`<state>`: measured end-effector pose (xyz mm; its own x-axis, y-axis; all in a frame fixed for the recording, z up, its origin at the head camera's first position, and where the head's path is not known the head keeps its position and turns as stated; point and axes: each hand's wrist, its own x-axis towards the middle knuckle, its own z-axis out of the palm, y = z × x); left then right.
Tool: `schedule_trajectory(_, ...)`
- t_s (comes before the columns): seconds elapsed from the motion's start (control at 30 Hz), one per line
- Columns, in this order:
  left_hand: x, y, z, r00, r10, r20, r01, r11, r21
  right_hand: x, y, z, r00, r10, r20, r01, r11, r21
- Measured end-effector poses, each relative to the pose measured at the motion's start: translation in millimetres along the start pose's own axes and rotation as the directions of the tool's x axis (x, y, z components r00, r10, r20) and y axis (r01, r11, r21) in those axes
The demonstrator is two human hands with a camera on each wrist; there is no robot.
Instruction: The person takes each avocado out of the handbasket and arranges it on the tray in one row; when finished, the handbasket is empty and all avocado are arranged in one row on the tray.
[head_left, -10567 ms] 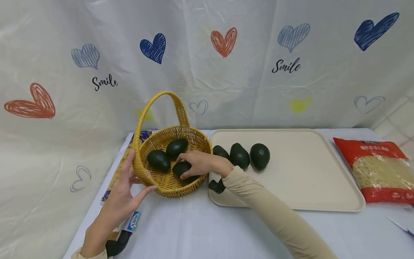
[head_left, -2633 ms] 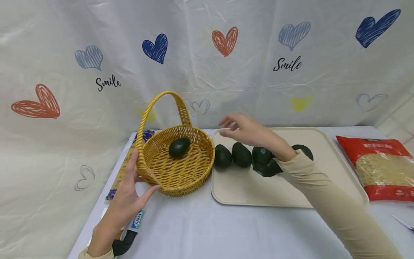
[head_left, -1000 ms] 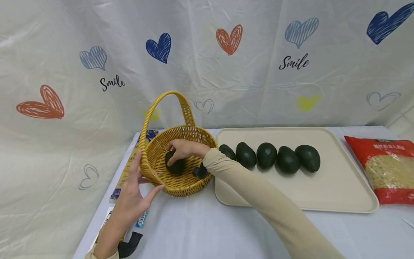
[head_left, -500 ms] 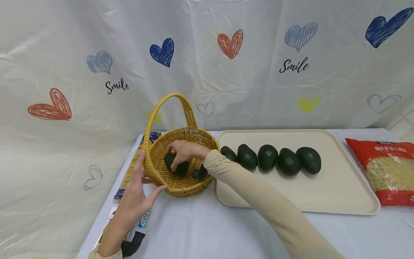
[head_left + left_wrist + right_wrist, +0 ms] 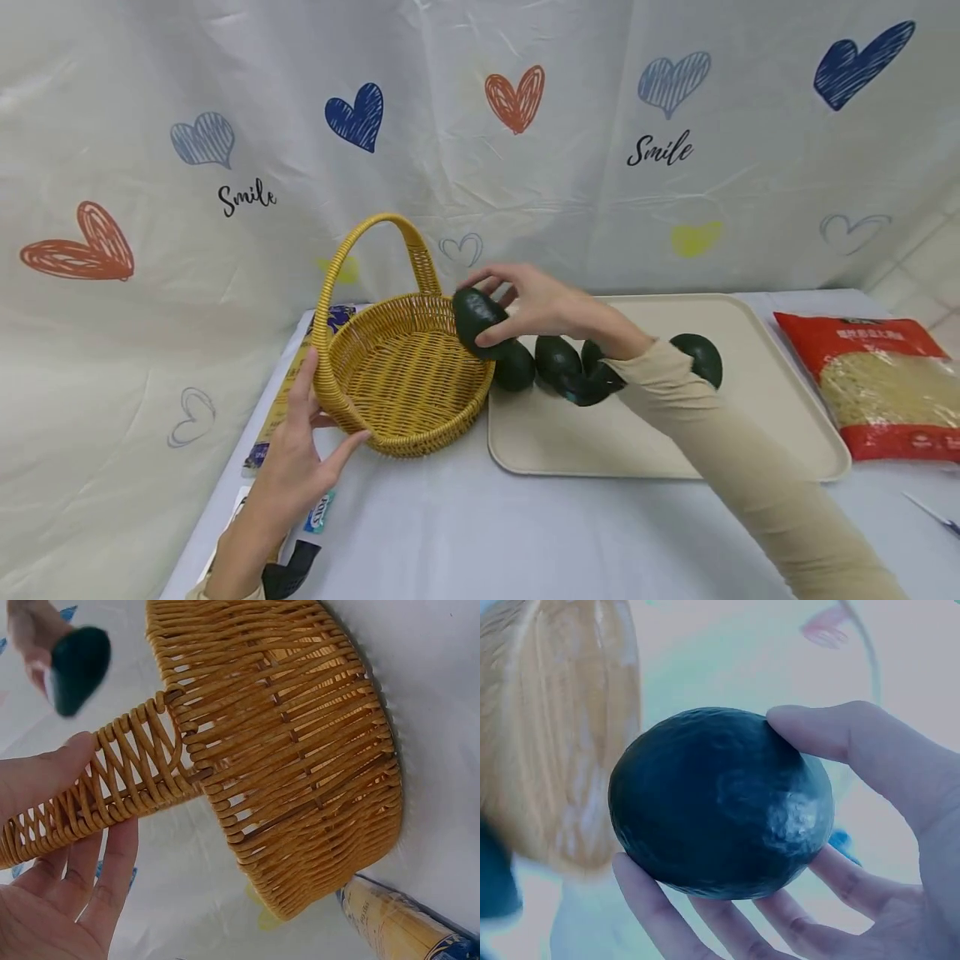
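Observation:
My left hand grips the yellow wicker basket by its handle, the thumb on one side and the fingers on the other in the left wrist view. The basket has a bare woven floor. My right hand holds a dark green avocado between thumb and fingertips, raised over the right rim of the basket. Seen in the right wrist view, the avocado is whole and glossy. Several more avocados lie in a row on the cream tray, partly hidden by my right forearm.
To the right of the tray lies a red bag with pale yellow contents. A long yellow packet lies left of the basket. Near my left wrist is a small blue packet. A thin pen-like thing lies at far right.
My right hand has lifted the last avocado out of the basket and moved it up and right. Over ten seconds, the other avocados moved from basket to tray. My left hand keeps its grip.

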<state>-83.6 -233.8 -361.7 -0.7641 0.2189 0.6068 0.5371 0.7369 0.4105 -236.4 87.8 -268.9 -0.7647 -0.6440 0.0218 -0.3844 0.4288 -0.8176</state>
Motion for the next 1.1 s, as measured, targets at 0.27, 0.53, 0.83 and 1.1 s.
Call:
schedule_trajectory(0.27, -1.9, -2.1, -4.6, 0.999, 0.054, -0.003, -0.054, 0.998, -0.032, -119.6, 49.3, -82.3, 0.947, 0.185, -0.264, -0.222, 0.968, -0.119)
schedule_trajectory(0.53, 0.8, -2.2, -2.5, 0.996, 0.087, -0.001, -0.087, 0.995, -0.039, -217.3, 136.0, -132.5, 0.832, 0.405, -0.379, -0.484, 0.864, -0.138)
schedule_trajectory(0.83, -1.0, -5.3, -0.8, 0.996, 0.084, 0.004, -0.083, 0.995, -0.055, -231.6, 190.1, -119.5, 0.808, 0.464, -0.363, -0.535, 0.836, -0.124)
schedule_trajectory(1.1, 0.9, -5.9, -1.4, 0.996, 0.094, -0.005, -0.094, 0.994, -0.047, -220.9, 201.2, -116.6, 0.831, 0.501, -0.241, -0.525, 0.850, -0.045)
